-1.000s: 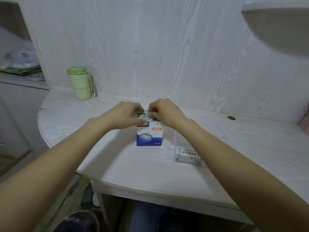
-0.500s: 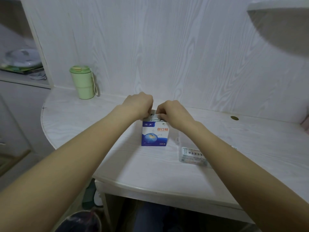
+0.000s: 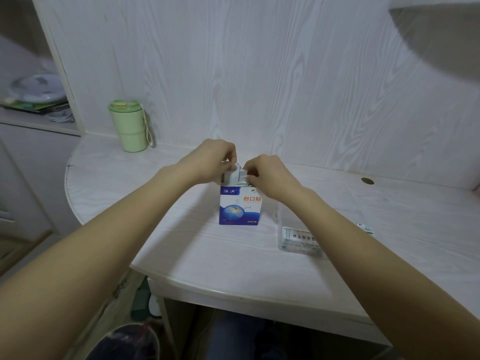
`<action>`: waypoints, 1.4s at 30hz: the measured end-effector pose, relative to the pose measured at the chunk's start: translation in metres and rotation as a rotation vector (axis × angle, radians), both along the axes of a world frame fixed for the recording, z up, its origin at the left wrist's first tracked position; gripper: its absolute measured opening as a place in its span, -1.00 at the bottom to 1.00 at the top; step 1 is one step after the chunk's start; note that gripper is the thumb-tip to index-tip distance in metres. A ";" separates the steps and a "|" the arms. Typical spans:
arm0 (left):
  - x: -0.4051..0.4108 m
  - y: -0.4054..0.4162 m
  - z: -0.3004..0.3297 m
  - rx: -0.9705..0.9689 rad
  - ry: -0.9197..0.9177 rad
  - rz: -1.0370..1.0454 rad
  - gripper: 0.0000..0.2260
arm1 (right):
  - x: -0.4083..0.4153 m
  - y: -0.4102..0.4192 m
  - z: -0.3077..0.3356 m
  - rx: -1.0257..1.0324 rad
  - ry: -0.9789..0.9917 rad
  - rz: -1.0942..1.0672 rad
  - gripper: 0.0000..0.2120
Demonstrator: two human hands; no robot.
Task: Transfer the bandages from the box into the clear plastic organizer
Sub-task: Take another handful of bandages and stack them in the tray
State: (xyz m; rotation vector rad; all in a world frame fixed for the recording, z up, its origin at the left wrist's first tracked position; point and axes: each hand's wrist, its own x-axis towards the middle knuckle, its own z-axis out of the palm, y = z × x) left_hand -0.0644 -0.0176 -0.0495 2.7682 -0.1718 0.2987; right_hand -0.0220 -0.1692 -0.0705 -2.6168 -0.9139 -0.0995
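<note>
A blue and white bandage box [image 3: 240, 206] stands upright in the middle of the white table [image 3: 181, 245]. A pale stack of bandages [image 3: 235, 175] sticks up out of its open top. My left hand [image 3: 215, 158] pinches the stack from the left, and my right hand [image 3: 265, 172] pinches it from the right at the box's top. The clear plastic organizer [image 3: 298, 239], with a printed label, lies flat to the right of the box, partly hidden under my right forearm.
A green lidded cup [image 3: 127, 126] stands at the table's back left by the wall. A small round dark spot [image 3: 367, 181] marks the table at the back right. A shelf with a plate [image 3: 36, 89] is on the far left. The curved table edge runs near me.
The bandage stack has risen out of the box top between my fingers. My left hand has lifted slightly, and the view has shifted a little to the left.
</note>
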 end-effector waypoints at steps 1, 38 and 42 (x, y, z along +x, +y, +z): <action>-0.002 0.001 0.000 -0.004 -0.024 -0.004 -0.91 | -0.001 -0.001 0.001 0.011 0.019 0.000 -0.83; -0.004 -0.051 0.026 -0.387 0.036 -0.111 -0.82 | -0.004 -0.037 0.029 1.227 0.492 -0.028 -0.85; -0.018 -0.069 0.024 -0.568 0.146 -0.170 -0.75 | -0.021 -0.060 0.025 1.290 0.604 -0.037 -0.83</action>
